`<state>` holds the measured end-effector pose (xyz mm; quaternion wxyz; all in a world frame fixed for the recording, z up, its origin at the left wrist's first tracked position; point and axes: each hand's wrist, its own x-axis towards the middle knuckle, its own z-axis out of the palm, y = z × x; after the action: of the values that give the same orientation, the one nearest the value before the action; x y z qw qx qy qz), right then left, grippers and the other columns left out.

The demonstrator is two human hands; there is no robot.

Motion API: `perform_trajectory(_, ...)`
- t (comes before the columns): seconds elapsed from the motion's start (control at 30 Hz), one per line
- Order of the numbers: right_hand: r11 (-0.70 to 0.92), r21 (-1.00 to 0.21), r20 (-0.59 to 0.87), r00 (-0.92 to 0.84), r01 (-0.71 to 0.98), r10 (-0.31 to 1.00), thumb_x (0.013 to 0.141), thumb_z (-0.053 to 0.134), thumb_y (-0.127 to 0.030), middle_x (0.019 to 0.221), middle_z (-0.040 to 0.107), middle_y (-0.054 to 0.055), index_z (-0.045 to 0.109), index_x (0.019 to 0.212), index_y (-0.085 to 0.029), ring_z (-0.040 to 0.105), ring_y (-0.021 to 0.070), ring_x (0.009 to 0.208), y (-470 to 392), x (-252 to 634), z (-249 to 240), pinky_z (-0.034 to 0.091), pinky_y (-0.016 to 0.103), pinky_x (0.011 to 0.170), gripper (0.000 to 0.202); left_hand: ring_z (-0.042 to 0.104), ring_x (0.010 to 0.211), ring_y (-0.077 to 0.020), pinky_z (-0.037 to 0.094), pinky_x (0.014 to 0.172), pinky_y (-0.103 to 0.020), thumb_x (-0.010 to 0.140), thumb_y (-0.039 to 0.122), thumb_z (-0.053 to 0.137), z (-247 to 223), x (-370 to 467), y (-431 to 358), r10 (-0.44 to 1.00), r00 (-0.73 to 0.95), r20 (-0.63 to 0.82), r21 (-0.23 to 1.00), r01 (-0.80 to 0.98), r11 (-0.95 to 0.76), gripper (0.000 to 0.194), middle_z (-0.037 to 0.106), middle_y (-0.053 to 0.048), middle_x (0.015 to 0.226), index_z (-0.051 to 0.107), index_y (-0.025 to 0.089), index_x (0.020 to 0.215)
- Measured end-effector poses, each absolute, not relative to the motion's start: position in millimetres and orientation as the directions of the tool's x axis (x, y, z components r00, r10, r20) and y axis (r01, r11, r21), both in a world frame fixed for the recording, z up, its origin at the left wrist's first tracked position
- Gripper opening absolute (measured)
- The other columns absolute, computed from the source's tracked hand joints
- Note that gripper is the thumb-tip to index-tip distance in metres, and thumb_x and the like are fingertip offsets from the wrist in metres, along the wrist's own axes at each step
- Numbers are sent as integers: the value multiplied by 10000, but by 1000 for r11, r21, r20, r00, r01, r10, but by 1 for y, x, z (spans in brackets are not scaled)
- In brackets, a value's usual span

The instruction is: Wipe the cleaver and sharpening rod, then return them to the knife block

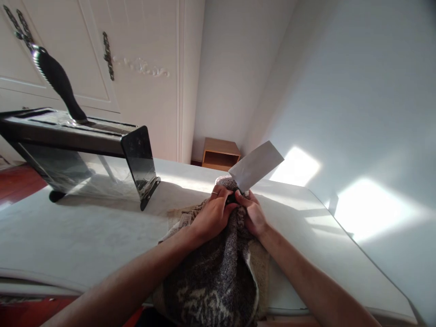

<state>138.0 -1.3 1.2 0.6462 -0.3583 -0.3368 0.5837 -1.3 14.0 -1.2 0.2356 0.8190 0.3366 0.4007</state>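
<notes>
A cleaver (257,164) with a broad silver blade points up and to the right above the table. Its dark handle is mostly covered by my hands and a brown patterned towel (218,272). My left hand (214,209) is closed on the towel around the handle, with a ring on one finger. From the other side, my right hand (252,212) grips the cleaver's handle through the towel, its thumb near the blade's base. The towel's lower part hangs over the table's near edge, toward me.
On the left of the white table (112,240) stands a black knife block (78,150) with clear sides and one black-handled knife (59,84) in it. Behind are white cabinets (146,104), a small wooden shelf box (221,152) and a wall on the right.
</notes>
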Motion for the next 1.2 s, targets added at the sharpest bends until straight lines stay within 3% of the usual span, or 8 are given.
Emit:
perform_trajectory(0.1, 131, -863, 35, 200, -487, 979, 643, 842, -307, 881, 700, 9, 599, 958, -216, 666, 229, 877, 1, 139, 4, 552, 342, 757, 408, 459, 1233, -231, 378, 1076, -398, 941, 175, 419, 0, 0, 10, 690, 493, 530, 606, 349, -715, 335, 499, -134, 1287, 476, 144, 1269)
perform_trajectory(0.27, 159, -874, 33, 270, -459, 962, 653, 832, -328, 868, 696, 9, 558, 980, -209, 666, 225, 850, 3, 144, 5, 543, 346, 748, 442, 487, 1203, -252, 390, 1057, -425, 895, 164, 486, 1, -3, 9, 722, 460, 517, 560, 456, -692, 361, 522, -135, 1286, 498, 140, 1255)
perform_trajectory(0.47, 190, -888, 72, 282, -419, 957, 673, 807, -325, 901, 699, -3, 540, 992, -225, 668, 212, 807, 3, 147, 6, 537, 333, 730, 428, 467, 1226, -281, 381, 1060, -447, 862, 372, 598, 0, -13, 16, 859, 326, 396, 694, 507, -512, 498, 520, -158, 1277, 484, 108, 1270)
perform_trajectory(0.67, 205, -895, 81, 306, -397, 948, 646, 807, -314, 899, 703, -6, 562, 960, -234, 666, 216, 796, -1, 147, 11, 542, 336, 709, 407, 419, 1324, -313, 315, 1104, -516, 843, 392, 612, -5, -14, 24, 853, 435, 289, 822, 344, -454, 706, 439, -178, 1435, 326, 169, 1449)
perform_trajectory(0.83, 200, -904, 120, 225, -377, 967, 675, 787, -289, 873, 698, -1, 595, 911, -227, 659, 221, 813, -4, 151, 13, 543, 341, 716, 311, 574, 1158, -260, 451, 992, -436, 737, 341, 734, -2, -16, 32, 802, 548, 239, 957, 6, -289, 876, 559, -156, 1308, 271, 183, 1464)
perform_trajectory(0.97, 205, -905, 139, 196, -372, 971, 689, 788, -286, 870, 695, -7, 594, 933, -231, 656, 219, 824, -2, 154, 10, 539, 341, 732, 317, 625, 1006, -225, 506, 866, -370, 663, 324, 777, 1, -16, 36, 817, 544, 191, 977, -29, -210, 671, 631, -102, 1162, 486, 162, 1244)
perform_trajectory(1.1, 202, -903, 133, 200, -380, 971, 685, 808, -314, 889, 694, -3, 572, 976, -229, 658, 218, 826, 2, 154, 6, 542, 339, 736, 385, 604, 905, -201, 494, 800, -343, 691, 346, 747, 0, -13, 34, 879, 438, 186, 948, 155, -278, 474, 641, -38, 997, 523, 174, 1071)
perform_trajectory(1.2, 193, -903, 124, 197, -383, 973, 681, 818, -329, 907, 691, -2, 562, 985, -227, 657, 217, 851, 5, 153, 4, 543, 334, 747, 411, 563, 857, -188, 462, 780, -325, 740, 342, 717, 1, -13, 31, 875, 390, 287, 831, 354, -430, 321, 615, -18, 927, 543, 181, 956)
